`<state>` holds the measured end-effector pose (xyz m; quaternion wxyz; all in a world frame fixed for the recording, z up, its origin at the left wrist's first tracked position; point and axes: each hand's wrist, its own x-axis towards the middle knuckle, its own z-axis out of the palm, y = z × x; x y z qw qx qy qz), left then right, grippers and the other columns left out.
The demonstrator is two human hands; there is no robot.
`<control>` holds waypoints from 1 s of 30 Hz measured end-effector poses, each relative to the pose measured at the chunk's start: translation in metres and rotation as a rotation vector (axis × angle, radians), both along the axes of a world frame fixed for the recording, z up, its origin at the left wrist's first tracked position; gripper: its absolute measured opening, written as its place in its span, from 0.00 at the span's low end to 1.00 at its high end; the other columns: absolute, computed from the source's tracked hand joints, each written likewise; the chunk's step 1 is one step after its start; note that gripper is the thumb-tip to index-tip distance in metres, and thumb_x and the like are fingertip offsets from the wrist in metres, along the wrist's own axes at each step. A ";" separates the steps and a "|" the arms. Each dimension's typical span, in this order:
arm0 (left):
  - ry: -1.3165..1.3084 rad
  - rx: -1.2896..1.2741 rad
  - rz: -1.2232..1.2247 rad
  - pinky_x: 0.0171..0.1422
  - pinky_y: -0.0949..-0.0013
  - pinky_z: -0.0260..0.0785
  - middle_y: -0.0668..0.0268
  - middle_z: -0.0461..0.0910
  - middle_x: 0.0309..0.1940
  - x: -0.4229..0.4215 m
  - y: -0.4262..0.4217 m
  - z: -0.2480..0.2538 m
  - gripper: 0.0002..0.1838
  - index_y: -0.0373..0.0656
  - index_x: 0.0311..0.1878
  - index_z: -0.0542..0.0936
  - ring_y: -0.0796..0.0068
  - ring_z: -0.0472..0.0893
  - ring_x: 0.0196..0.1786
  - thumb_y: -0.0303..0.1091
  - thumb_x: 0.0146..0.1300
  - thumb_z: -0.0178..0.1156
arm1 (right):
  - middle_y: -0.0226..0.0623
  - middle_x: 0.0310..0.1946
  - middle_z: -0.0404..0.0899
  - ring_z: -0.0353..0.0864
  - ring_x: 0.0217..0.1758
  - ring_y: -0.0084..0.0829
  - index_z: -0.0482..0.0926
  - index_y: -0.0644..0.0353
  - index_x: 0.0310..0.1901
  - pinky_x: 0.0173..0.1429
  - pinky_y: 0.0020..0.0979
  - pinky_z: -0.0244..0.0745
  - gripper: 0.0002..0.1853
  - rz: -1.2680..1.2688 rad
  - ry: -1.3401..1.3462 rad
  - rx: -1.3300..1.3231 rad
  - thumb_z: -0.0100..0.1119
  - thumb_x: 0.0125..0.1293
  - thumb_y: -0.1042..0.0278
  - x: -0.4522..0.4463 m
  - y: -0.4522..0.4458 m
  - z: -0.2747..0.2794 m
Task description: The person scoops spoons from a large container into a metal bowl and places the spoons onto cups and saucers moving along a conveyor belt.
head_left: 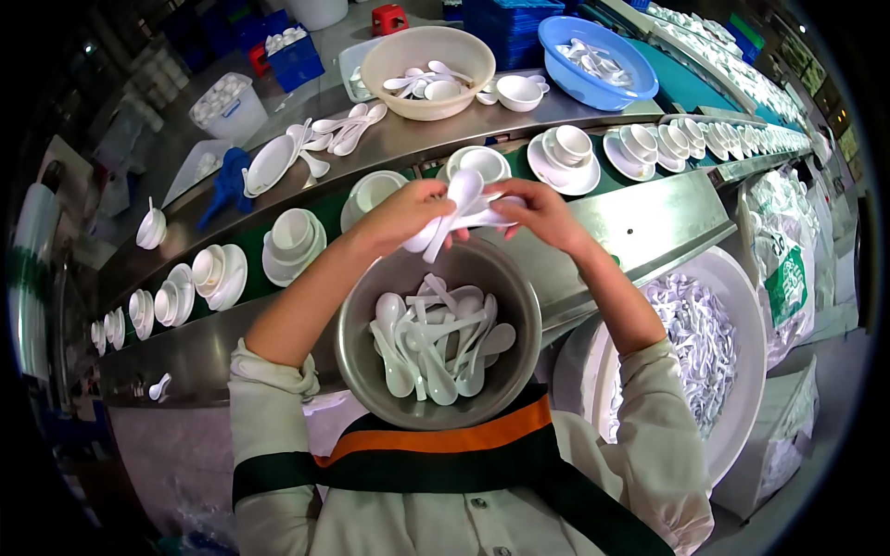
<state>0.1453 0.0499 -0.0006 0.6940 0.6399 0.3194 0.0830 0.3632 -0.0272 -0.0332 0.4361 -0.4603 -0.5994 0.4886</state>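
My left hand [400,219] is closed on white soup spoons [463,189], which cross one another over the far rim of a steel bowl [531,343]. Opposite it, my right hand [538,215] pinches the end of a white spoon in the same crossed bunch; how many spoons each hand has, I cannot tell. Inside the bowl, several more white spoons [436,343] lie in a loose heap. Just beyond my hands, a white cup and bowl set [484,163] stands on the green belt [348,243], partly hidden by the spoons.
Stacked dish sets [563,159] line the belt on both sides. Behind it, a metal ledge carries a cream basin [426,46], a blue basin [598,35], loose spoons [352,128] and a blue glove [227,190]. A large white tub [746,371] of wrapped items stands at right.
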 end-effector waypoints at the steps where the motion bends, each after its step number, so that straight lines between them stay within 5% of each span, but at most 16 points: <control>1: -0.056 0.030 0.074 0.31 0.74 0.70 0.58 0.79 0.30 -0.006 0.007 -0.003 0.14 0.34 0.47 0.70 0.75 0.78 0.28 0.33 0.62 0.49 | 0.33 0.35 0.78 0.77 0.31 0.19 0.77 0.64 0.46 0.32 0.21 0.77 0.12 -0.035 0.012 -0.050 0.53 0.64 0.69 0.009 0.005 -0.008; 4: -0.112 0.034 0.259 0.31 0.73 0.71 0.58 0.79 0.29 -0.025 0.029 -0.012 0.14 0.34 0.46 0.69 0.76 0.77 0.26 0.34 0.61 0.51 | 0.32 0.33 0.80 0.76 0.24 0.18 0.78 0.62 0.42 0.24 0.20 0.73 0.10 -0.333 -0.245 -0.094 0.51 0.63 0.69 0.051 0.015 -0.036; 6: -0.098 0.039 0.329 0.30 0.74 0.71 0.59 0.79 0.27 -0.037 0.039 -0.024 0.14 0.34 0.44 0.70 0.76 0.77 0.25 0.35 0.60 0.54 | 0.35 0.23 0.79 0.75 0.16 0.20 0.79 0.63 0.38 0.18 0.22 0.69 0.10 -0.615 -0.452 -0.097 0.52 0.60 0.69 0.073 0.025 -0.051; 8: -0.111 -0.025 0.339 0.28 0.76 0.70 0.61 0.78 0.26 -0.044 0.040 -0.044 0.14 0.35 0.42 0.72 0.77 0.77 0.25 0.36 0.59 0.56 | 0.41 0.22 0.79 0.76 0.15 0.28 0.79 0.64 0.37 0.23 0.30 0.72 0.11 -0.773 -0.761 0.085 0.54 0.58 0.65 0.105 0.048 -0.103; 10: -0.115 -0.087 0.378 0.27 0.77 0.70 0.62 0.78 0.26 -0.035 0.029 -0.057 0.15 0.36 0.40 0.74 0.78 0.77 0.25 0.37 0.56 0.60 | 0.49 0.30 0.80 0.79 0.36 0.47 0.80 0.54 0.37 0.41 0.43 0.73 0.12 -0.849 -0.746 -0.041 0.53 0.60 0.58 0.100 0.058 -0.106; 12: -0.143 -0.092 0.327 0.28 0.74 0.71 0.59 0.80 0.29 -0.026 0.021 -0.053 0.13 0.35 0.41 0.76 0.75 0.79 0.27 0.34 0.55 0.59 | 0.49 0.30 0.79 0.79 0.37 0.49 0.78 0.51 0.41 0.41 0.44 0.72 0.15 -0.792 -1.001 -0.063 0.51 0.61 0.52 0.087 0.061 -0.094; 15: -0.284 -0.082 0.245 0.31 0.72 0.71 0.61 0.79 0.29 -0.008 0.018 -0.063 0.15 0.34 0.42 0.75 0.76 0.80 0.28 0.34 0.55 0.60 | 0.52 0.31 0.79 0.79 0.37 0.51 0.75 0.58 0.46 0.40 0.44 0.72 0.24 -0.600 -1.180 0.074 0.50 0.60 0.44 0.069 0.056 -0.081; 16: -0.254 -0.035 0.194 0.30 0.73 0.70 0.61 0.80 0.27 -0.003 0.016 -0.057 0.14 0.33 0.41 0.75 0.76 0.79 0.28 0.33 0.55 0.59 | 0.51 0.35 0.79 0.80 0.35 0.46 0.74 0.58 0.49 0.38 0.42 0.73 0.26 -0.594 -1.121 0.203 0.52 0.60 0.43 0.063 0.053 -0.076; 18: -0.236 0.045 0.134 0.29 0.75 0.69 0.62 0.80 0.25 0.010 0.012 -0.060 0.13 0.33 0.40 0.76 0.77 0.79 0.26 0.33 0.56 0.58 | 0.46 0.43 0.78 0.82 0.30 0.31 0.70 0.57 0.54 0.32 0.28 0.75 0.24 -0.443 -0.638 -0.105 0.52 0.63 0.50 0.015 0.030 -0.013; 23: -0.182 0.099 0.112 0.30 0.73 0.70 0.62 0.80 0.26 0.032 0.021 -0.072 0.15 0.31 0.42 0.76 0.76 0.79 0.27 0.32 0.54 0.57 | 0.41 0.42 0.76 0.78 0.37 0.25 0.68 0.63 0.57 0.34 0.26 0.76 0.27 -0.270 -0.308 0.037 0.46 0.66 0.48 0.030 0.057 -0.060; 24: -0.184 0.111 0.101 0.30 0.73 0.70 0.62 0.80 0.26 0.032 0.028 -0.075 0.15 0.31 0.42 0.76 0.76 0.79 0.27 0.32 0.54 0.57 | 0.38 0.39 0.76 0.76 0.40 0.24 0.68 0.66 0.57 0.35 0.24 0.76 0.27 -0.201 -0.148 -0.098 0.44 0.68 0.49 0.026 0.054 -0.047; 28: -0.230 -0.038 0.156 0.31 0.73 0.71 0.63 0.80 0.28 0.022 0.026 -0.075 0.17 0.31 0.44 0.76 0.76 0.79 0.29 0.35 0.58 0.58 | 0.33 0.28 0.77 0.76 0.27 0.19 0.71 0.67 0.52 0.32 0.21 0.74 0.17 -0.026 -0.174 -0.062 0.55 0.63 0.68 0.001 0.028 -0.014; 30: -0.188 0.062 0.142 0.27 0.76 0.69 0.64 0.79 0.27 0.010 0.026 -0.071 0.16 0.34 0.41 0.77 0.79 0.79 0.27 0.39 0.62 0.54 | 0.34 0.28 0.77 0.77 0.27 0.20 0.73 0.67 0.47 0.31 0.21 0.74 0.14 -0.142 -0.079 -0.132 0.55 0.63 0.68 0.004 0.023 -0.011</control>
